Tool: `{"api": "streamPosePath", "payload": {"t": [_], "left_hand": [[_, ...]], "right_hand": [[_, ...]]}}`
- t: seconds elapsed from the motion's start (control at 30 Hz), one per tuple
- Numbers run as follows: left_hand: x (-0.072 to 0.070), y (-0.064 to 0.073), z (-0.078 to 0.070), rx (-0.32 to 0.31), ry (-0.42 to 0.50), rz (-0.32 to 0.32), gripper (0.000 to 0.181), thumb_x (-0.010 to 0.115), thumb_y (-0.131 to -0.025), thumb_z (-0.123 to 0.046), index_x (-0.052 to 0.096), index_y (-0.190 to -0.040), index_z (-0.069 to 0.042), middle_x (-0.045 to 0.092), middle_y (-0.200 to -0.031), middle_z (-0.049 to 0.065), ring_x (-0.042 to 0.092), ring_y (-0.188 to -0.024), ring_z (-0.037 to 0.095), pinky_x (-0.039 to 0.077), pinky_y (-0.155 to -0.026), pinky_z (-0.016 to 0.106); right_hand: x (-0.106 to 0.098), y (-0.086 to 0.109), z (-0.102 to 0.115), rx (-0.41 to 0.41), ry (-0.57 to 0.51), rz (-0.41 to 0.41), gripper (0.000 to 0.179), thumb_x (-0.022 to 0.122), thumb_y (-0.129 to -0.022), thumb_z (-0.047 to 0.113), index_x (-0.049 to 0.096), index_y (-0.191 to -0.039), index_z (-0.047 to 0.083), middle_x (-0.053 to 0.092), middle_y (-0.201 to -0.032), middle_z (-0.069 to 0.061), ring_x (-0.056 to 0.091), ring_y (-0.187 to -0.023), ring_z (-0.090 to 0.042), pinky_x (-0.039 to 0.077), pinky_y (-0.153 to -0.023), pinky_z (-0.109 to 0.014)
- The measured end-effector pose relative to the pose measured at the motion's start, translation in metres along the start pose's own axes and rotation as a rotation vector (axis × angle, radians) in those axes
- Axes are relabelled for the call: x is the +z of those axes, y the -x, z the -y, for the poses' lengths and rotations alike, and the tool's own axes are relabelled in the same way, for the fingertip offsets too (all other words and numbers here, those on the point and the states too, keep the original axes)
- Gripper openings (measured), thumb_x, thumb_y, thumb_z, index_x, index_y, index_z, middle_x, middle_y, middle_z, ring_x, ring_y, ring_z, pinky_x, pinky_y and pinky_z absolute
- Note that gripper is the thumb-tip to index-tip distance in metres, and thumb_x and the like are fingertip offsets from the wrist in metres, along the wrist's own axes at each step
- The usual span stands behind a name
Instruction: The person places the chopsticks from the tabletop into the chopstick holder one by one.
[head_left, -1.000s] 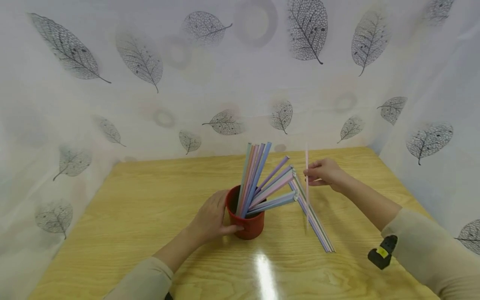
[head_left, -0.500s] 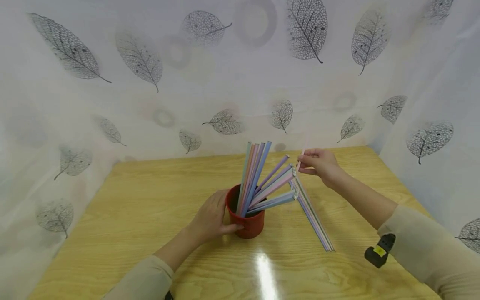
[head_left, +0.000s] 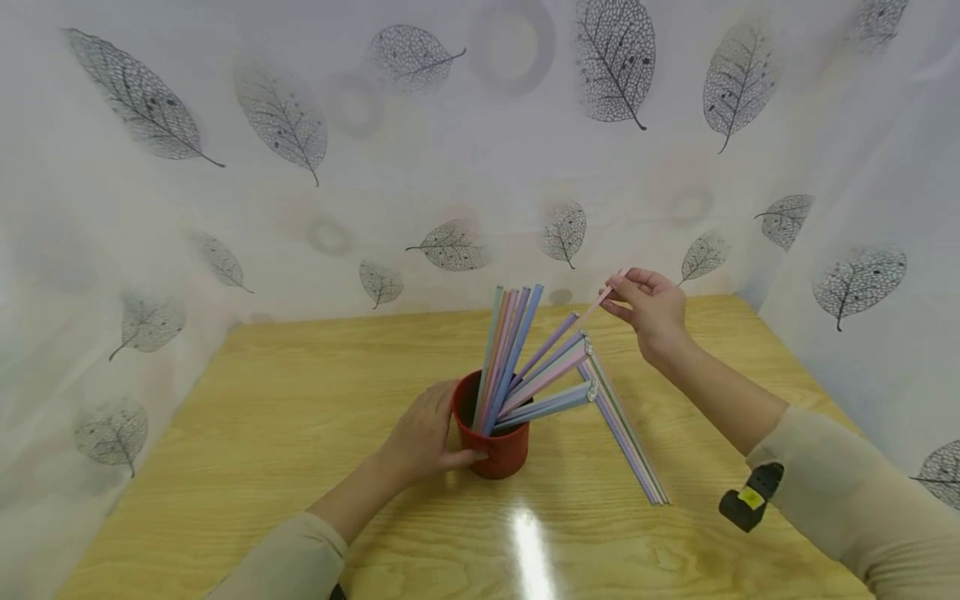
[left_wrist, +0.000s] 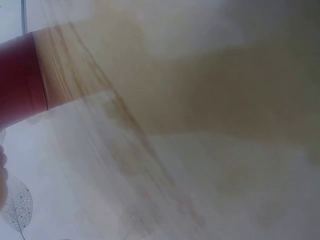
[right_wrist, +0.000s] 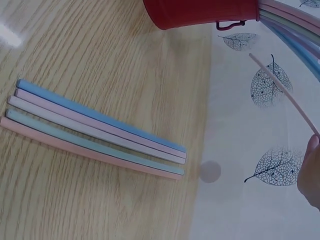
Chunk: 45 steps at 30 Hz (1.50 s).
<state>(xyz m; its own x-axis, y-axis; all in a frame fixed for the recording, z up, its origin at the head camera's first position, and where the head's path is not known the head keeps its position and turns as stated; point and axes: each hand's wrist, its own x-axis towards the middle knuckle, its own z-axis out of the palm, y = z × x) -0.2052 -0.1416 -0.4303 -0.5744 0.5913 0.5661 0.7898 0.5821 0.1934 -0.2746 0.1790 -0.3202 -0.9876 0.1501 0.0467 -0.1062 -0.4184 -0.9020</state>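
A red cup (head_left: 498,461) stands on the table, packed with pastel straws (head_left: 517,358), some upright and some leaning right. My left hand (head_left: 420,437) grips its left side, thumb across the front. To the right of the cup and above the table, my right hand (head_left: 651,312) pinches one thin pink straw (right_wrist: 280,85) near its upper end. That straw slants down left; its lower end lies behind the leaning straws in the head view. The left wrist view is blurred and shows part of the red cup (left_wrist: 20,80) at its left edge.
Several loose straws (right_wrist: 100,130) lie side by side on the wooden table (head_left: 300,392), right of the cup. A pale leaf-print cloth (head_left: 480,150) rises behind and at both sides. A black wrist camera (head_left: 750,498) hangs off the right sleeve.
My right hand has risen, and the pink straw has tipped from nearly upright to slanting down toward the cup. My left hand and the cup have stayed in place.
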Motion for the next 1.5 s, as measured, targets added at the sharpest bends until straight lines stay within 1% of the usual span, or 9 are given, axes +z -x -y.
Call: {"api": "streamPosePath", "payload": {"t": [0.13,0.27,0.53,0.67,0.83,0.97,1.07,1.27,1.5], "left_hand": [[0.000,0.001,0.000,-0.001,0.000,-0.003,0.090,0.043,-0.082,-0.071,0.042,-0.134,0.003,0.055,-0.127,0.015,0.052,-0.119,0.027,0.044,-0.101,0.042],[0.000,0.000,0.000,0.014,0.000,-0.013,0.090,0.045,-0.082,-0.070,0.042,-0.133,0.004,0.055,-0.127,0.015,0.052,-0.119,0.028,0.044,-0.101,0.042],[0.001,0.001,0.001,0.010,-0.002,-0.008,0.090,0.045,-0.082,-0.070,0.042,-0.134,0.003,0.054,-0.129,0.015,0.051,-0.120,0.028,0.044,-0.102,0.042],[0.002,0.001,0.001,-0.005,0.004,0.002,0.090,0.044,-0.082,-0.071,0.041,-0.135,0.002,0.054,-0.129,0.014,0.050,-0.121,0.027,0.042,-0.103,0.041],[0.003,0.001,0.002,0.011,0.006,-0.013,0.089,0.048,-0.081,-0.070,0.042,-0.134,0.002,0.054,-0.129,0.014,0.051,-0.120,0.027,0.044,-0.102,0.042],[0.003,0.000,0.002,0.020,0.011,-0.022,0.089,0.053,-0.081,-0.068,0.042,-0.134,0.002,0.054,-0.128,0.014,0.051,-0.119,0.027,0.044,-0.101,0.042],[0.002,0.000,0.002,0.011,0.010,-0.012,0.090,0.051,-0.081,-0.069,0.041,-0.135,0.003,0.054,-0.129,0.015,0.051,-0.120,0.027,0.043,-0.102,0.042],[0.001,0.000,0.001,-0.003,0.000,0.007,0.090,0.043,-0.082,-0.070,0.040,-0.135,0.003,0.054,-0.129,0.016,0.051,-0.121,0.028,0.042,-0.104,0.042],[0.001,0.000,0.000,0.001,0.008,0.003,0.089,0.050,-0.082,-0.068,0.040,-0.135,0.003,0.054,-0.129,0.015,0.051,-0.121,0.028,0.042,-0.103,0.042]], "right_hand": [[0.007,0.001,0.004,-0.003,-0.039,-0.042,0.018,0.065,-0.086,-0.001,0.050,-0.094,-0.001,0.065,-0.078,-0.005,0.065,-0.068,-0.014,0.057,-0.069,-0.026],[0.014,0.002,0.008,0.026,-0.072,-0.048,0.017,0.066,-0.085,-0.001,0.051,-0.094,-0.001,0.065,-0.078,-0.006,0.065,-0.067,-0.015,0.057,-0.070,-0.027],[0.024,0.002,0.007,0.061,-0.104,0.008,0.011,0.064,-0.087,-0.001,0.054,-0.092,-0.001,0.065,-0.077,-0.007,0.067,-0.069,-0.016,0.057,-0.072,-0.027],[0.025,0.003,0.002,0.087,-0.092,0.069,0.010,0.063,-0.087,0.000,0.054,-0.090,-0.001,0.066,-0.077,-0.007,0.067,-0.071,-0.016,0.057,-0.073,-0.027],[0.025,0.006,-0.008,0.116,-0.004,0.200,0.005,0.060,-0.090,0.002,0.056,-0.088,0.003,0.068,-0.079,-0.004,0.068,-0.070,-0.014,0.058,-0.068,-0.025],[0.027,0.007,-0.017,0.133,0.138,0.322,0.007,0.060,-0.091,0.005,0.056,-0.086,0.004,0.070,-0.078,-0.002,0.067,-0.068,-0.013,0.055,-0.062,-0.021],[0.029,0.008,-0.023,0.127,0.242,0.393,0.008,0.061,-0.090,0.003,0.057,-0.083,0.005,0.071,-0.075,-0.001,0.068,-0.068,-0.013,0.054,-0.062,-0.023],[0.035,0.012,-0.033,0.213,0.285,0.420,0.010,0.063,-0.087,-0.002,0.059,-0.081,0.004,0.070,-0.073,-0.003,0.069,-0.069,-0.015,0.057,-0.065,-0.025],[0.037,0.019,-0.038,0.268,0.388,0.501,0.013,0.070,-0.082,0.004,0.060,-0.089,0.000,0.072,-0.078,-0.004,0.070,-0.074,-0.015,0.057,-0.067,-0.025]]}}
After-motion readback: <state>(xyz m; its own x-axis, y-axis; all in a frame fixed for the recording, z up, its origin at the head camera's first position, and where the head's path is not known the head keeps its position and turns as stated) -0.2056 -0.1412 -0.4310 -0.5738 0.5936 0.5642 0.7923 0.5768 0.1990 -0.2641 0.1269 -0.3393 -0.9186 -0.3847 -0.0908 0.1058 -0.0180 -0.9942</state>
